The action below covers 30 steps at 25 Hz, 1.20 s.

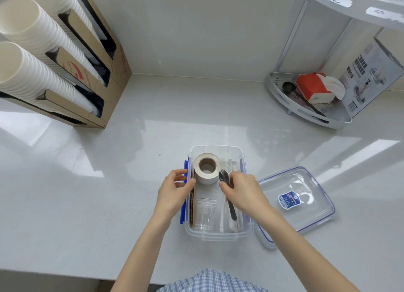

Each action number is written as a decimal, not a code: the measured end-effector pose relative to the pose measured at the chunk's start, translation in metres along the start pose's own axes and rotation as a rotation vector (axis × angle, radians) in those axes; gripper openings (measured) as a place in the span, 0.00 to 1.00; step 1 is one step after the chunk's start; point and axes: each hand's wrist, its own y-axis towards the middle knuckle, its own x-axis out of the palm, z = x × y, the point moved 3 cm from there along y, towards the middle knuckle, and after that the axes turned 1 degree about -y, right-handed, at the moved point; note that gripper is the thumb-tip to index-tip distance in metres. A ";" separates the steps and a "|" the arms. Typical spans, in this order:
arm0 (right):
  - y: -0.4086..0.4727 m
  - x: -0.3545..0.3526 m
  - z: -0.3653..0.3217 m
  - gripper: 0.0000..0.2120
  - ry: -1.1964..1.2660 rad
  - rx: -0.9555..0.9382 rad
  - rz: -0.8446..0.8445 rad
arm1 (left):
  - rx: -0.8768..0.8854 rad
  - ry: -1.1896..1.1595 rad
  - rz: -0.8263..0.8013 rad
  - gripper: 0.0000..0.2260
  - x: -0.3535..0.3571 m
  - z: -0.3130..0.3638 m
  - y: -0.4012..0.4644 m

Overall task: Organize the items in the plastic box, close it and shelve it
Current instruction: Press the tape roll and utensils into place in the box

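- clear plastic box [218, 235] sits open on the pale counter [87, 182], its lid [314, 204] lying just beside it to the right.
- left hand [175, 193] pinches brown cardboard pieces [192, 204] standing along the box's left wall.
- right hand [242, 191] grips a black fork [227, 189] over the box.
- tape roll [206, 168] rests inside at the far end, and a clear cup [204, 213] lies on the box floor.

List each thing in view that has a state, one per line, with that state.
plastic box: open, on the counter, items inside
lid: off, lying flat to the right of the box
tape roll: standing on end in the box
black fork: in the box, pinched by the right hand
clear cup: lying on its side in the box
left hand: at the box's left wall
right hand: closed on the fork
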 end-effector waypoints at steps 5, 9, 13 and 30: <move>0.002 0.010 -0.002 0.12 -0.201 0.011 -0.009 | -0.026 0.053 -0.027 0.17 0.005 -0.002 0.001; 0.001 0.019 -0.004 0.13 -0.296 0.020 -0.024 | -0.024 0.069 -0.044 0.16 0.005 0.000 0.001; 0.004 0.023 -0.003 0.25 -0.310 0.045 -0.035 | -0.029 0.069 -0.037 0.16 0.004 0.000 0.003; -0.024 -0.044 0.056 0.15 0.084 0.017 0.324 | 0.390 0.215 0.029 0.12 0.046 0.049 -0.011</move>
